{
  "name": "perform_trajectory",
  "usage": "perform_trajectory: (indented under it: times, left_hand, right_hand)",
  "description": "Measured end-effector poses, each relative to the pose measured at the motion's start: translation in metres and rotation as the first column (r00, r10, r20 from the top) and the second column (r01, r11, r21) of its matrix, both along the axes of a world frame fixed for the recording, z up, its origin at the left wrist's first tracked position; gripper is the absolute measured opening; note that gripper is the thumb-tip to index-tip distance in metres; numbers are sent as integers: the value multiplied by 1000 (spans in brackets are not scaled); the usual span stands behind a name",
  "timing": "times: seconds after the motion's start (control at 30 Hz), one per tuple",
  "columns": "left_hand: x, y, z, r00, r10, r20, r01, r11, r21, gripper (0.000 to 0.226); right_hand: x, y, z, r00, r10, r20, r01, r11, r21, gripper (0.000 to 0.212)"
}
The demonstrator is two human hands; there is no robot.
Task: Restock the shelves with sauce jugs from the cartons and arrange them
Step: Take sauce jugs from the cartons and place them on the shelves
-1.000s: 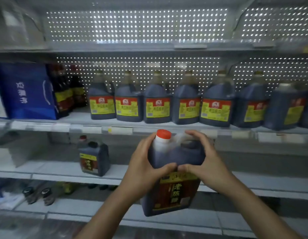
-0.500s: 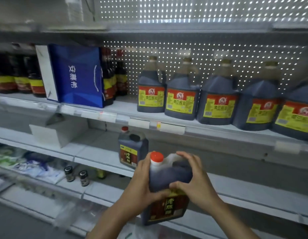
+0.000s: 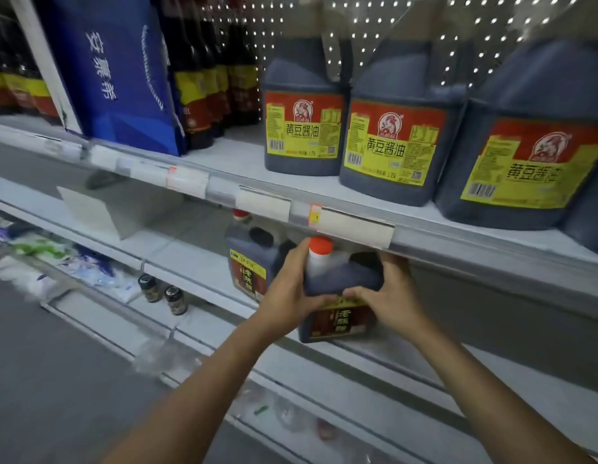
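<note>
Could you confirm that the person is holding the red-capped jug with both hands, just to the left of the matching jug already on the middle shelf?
Not quite: the head view shows the held jug, gripped by the left hand and right hand, to the right of the matching jug on the middle shelf, not the left.

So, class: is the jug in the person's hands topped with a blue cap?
No. The held jug, gripped by the left hand and right hand, has an orange-red cap.

Glossy dark plastic jug point(image 3: 341, 279), matt white metal shelf point(image 3: 197, 259).
</note>
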State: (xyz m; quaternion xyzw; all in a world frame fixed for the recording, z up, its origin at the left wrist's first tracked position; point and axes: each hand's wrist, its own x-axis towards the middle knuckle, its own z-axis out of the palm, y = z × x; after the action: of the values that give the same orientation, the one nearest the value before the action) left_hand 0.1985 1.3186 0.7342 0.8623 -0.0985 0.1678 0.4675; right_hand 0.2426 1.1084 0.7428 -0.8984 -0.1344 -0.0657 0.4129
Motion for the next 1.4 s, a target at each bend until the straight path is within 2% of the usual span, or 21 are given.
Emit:
perform_trajectory:
  times: [0.17, 0.33, 0.43, 0.53, 0.63, 0.73, 0.87, 0.93, 1.1, 1.3, 1.4]
  left_hand:
    - [38, 8, -22, 995, 83, -47, -78, 992, 100, 66]
    - [61, 25, -42, 983, 180, -22, -167, 947, 275, 75]
    - [68, 37, -45, 985, 174, -17, -157, 923, 352, 77]
    - [69, 43, -39, 986, 162, -28, -134, 891, 434, 71]
    - [63, 44, -34, 996, 93, -3, -85, 923, 376, 68]
    - [56, 47, -35, 997, -45, 55, 21, 930, 368, 70]
    - [56, 49, -34, 995, -74, 67, 43, 924, 380, 67]
    - [56, 51, -35, 995, -85, 56, 59, 926, 372, 64]
    - [57, 53, -40, 989, -118, 90, 77, 926, 369, 65]
    - [63, 49, -37, 995, -30, 99, -22, 878, 479, 53]
    - [61, 48, -29, 996, -15, 92, -39, 830, 556, 51]
  right_hand:
    - [34, 9, -13, 991, -43, -128, 33, 996, -77, 67]
    - [41, 26, -21, 954, -69, -291, 25, 988, -151, 48]
    - [38, 35, -25, 985, -83, -154, 65, 991, -120, 63]
    - [33, 38, -30, 994, -59, -90, 54, 997, -61, 75]
    - [28, 36, -35, 996, -65, -58, 64, 998, -19, 83]
    - [21, 36, -41, 995, -20, -97, 27, 997, 66, 78]
    - [19, 40, -49, 997, -25, -77, 39, 984, 176, 65]
    - [15, 43, -54, 992, -70, -103, 87, 981, 174, 54]
    - [15, 45, -69, 990, -124, -70, 134, 977, 169, 54]
    - [22, 48, -61, 984, -141, -109, 161, 966, 202, 49]
    - [22, 45, -55, 981, -149, -122, 166, 976, 142, 53]
